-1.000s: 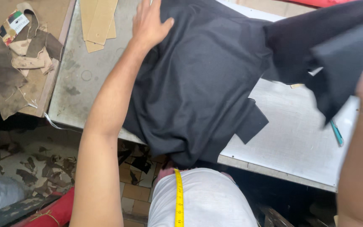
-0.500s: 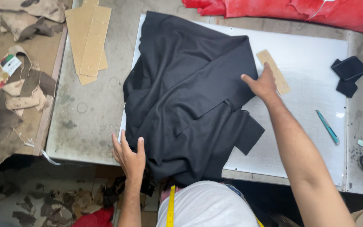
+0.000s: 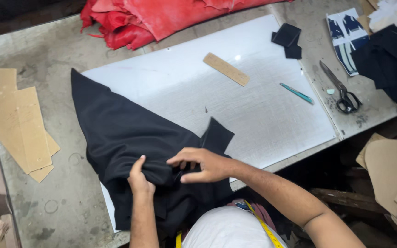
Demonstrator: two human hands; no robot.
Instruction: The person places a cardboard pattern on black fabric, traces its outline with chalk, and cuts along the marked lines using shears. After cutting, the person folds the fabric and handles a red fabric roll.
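Both hands were gathered on the black fabric [image 3: 129, 133] at the near edge of the table [image 3: 47, 216]. The left hand [image 3: 139, 180] was closed on a bunched fold of it, thumb up; the right hand [image 3: 204, 164] lay across the same fold, fingers curled and pinching the cloth. Half a second before, the hands had been well apart, the right one pressing the far side of the cloth and the left one at the near hem; now they had come together, and the cloth was drawn into a long wedge, its point reaching toward the far left. In my judgement the cloth was being gathered up or folded, not smoothed.

Under it lay the white cutting board [image 3: 263, 110], more of it bare than before. On the board were a tan strip [image 3: 226, 69], a teal tool [image 3: 297, 93] and small black offcuts [image 3: 287, 38]. Scissors [image 3: 342, 92] lay just off the board to the right, near a blue-and-white printed piece [image 3: 345, 36]. Red leather [image 3: 161, 18] was heaped at the far edge, and cardboard patterns [image 3: 19, 124] lay to the left. No packages or signs showed.
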